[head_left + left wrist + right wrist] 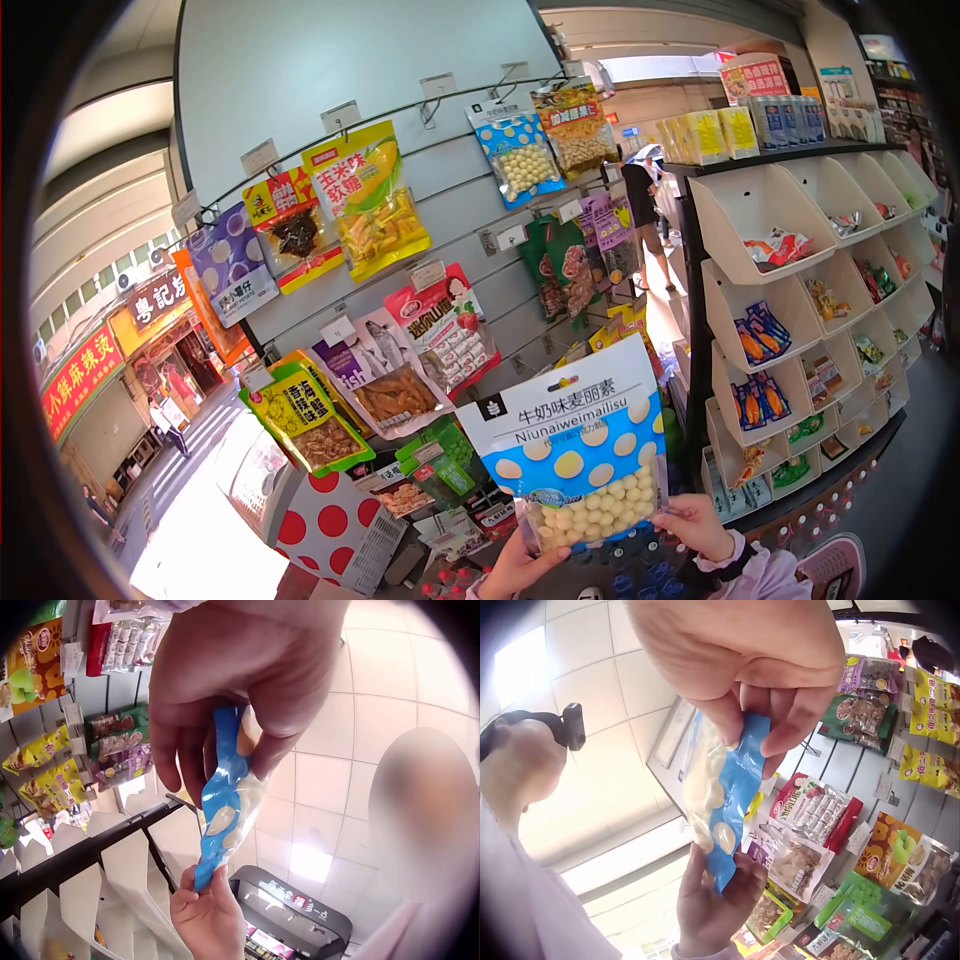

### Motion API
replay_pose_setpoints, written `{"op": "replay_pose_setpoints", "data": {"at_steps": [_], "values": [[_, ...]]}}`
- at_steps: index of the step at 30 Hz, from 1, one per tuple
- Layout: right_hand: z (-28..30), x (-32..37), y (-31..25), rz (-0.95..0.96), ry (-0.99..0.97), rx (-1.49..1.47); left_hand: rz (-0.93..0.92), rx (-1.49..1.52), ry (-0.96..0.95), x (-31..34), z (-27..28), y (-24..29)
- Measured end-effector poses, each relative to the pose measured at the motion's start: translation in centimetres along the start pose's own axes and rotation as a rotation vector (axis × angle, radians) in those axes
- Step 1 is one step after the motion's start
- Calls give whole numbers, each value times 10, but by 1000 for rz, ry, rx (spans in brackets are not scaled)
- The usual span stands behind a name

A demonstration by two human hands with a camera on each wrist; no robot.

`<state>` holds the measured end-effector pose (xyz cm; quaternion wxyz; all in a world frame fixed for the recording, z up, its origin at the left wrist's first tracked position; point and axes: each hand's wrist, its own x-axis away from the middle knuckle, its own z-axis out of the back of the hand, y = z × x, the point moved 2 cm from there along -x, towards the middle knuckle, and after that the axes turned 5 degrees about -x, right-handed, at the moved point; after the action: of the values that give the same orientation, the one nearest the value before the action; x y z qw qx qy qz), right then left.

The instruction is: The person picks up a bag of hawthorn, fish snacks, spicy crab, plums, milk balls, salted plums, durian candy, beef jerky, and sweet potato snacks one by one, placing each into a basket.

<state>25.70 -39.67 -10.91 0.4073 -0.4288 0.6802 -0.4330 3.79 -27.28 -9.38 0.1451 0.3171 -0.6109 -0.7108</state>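
Between my two hands is an upright blue-and-white candy pouch (568,432), its clear lower window showing round, cream-coloured balls. My left hand (524,571) pinches the lower left corner, thumb across the front. At the lower right edge, my right hand (700,524) grips the pouch between thumb and fingers. Both wrist views look up at the crinkled blue bottom of the pouch (222,814), with a hand at each end. A similar blue pouch (520,160) hangs on the display rack above.
Snack bags, such as a yellow corn candy bag (370,205) and a green-edged bag (308,412), hang on hooks from the slatted panel (290,75). To the right stands a shelf of white bins (765,225) holding small packets. A street (190,490) lies at the left.
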Motion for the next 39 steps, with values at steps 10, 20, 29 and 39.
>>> {"op": "replay_pose_setpoints", "data": {"at_steps": [10,20,29,39], "values": [[-11,-64,3,174,4,35,-160,-9,11,-65,33,22],[-22,-194,-69,474,112,-11,-466,-246,85,-200,79,83],[-12,-283,-126,773,255,-49,-657,-136,93,-323,87,135],[6,-355,-180,782,210,72,-590,-57,68,-402,101,175]]}}
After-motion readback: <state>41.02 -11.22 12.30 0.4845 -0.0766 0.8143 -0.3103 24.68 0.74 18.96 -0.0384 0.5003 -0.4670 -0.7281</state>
